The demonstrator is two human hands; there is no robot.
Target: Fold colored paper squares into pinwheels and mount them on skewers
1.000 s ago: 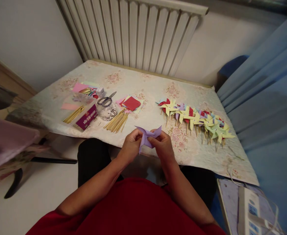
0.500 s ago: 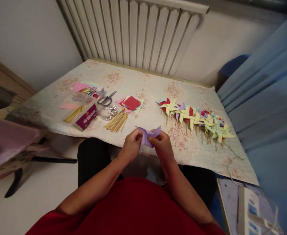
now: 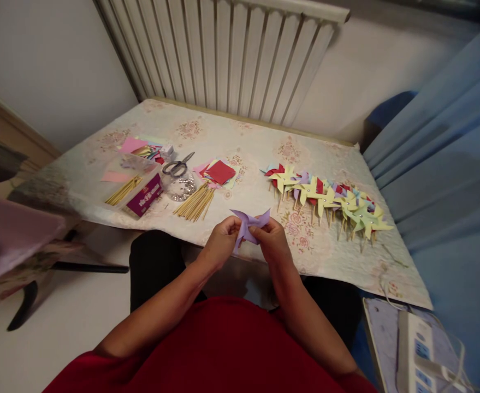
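Observation:
Between my hands, just above the table's front edge, is a purple paper pinwheel [image 3: 248, 222] with its corners folded in toward the middle. My left hand [image 3: 223, 238] pinches its left side. The thumb of my right hand [image 3: 273, 238] presses near the pinwheel's centre, and the fingers go behind the paper, partly hidden. Nearest on the left lies a fan of thin wooden sticks [image 3: 195, 203]. Behind them is a stack of coloured paper squares [image 3: 220, 172], a red one on top. Scissors [image 3: 178, 166] rest across a clear container of small metal pieces [image 3: 181, 187].
Finished pinwheels [image 3: 325, 197] in several colours lie in a row on the table's right. A plastic box [image 3: 143, 197] with a purple label holds sticks at the left. Paper scraps [image 3: 152, 152] lie behind it. A power strip [image 3: 418, 349] sits at the lower right.
The purple pinwheel has shifted and turned slightly in my fingers, its left tip a little further right. Both hands keep their grip, and the things on the table stay put.

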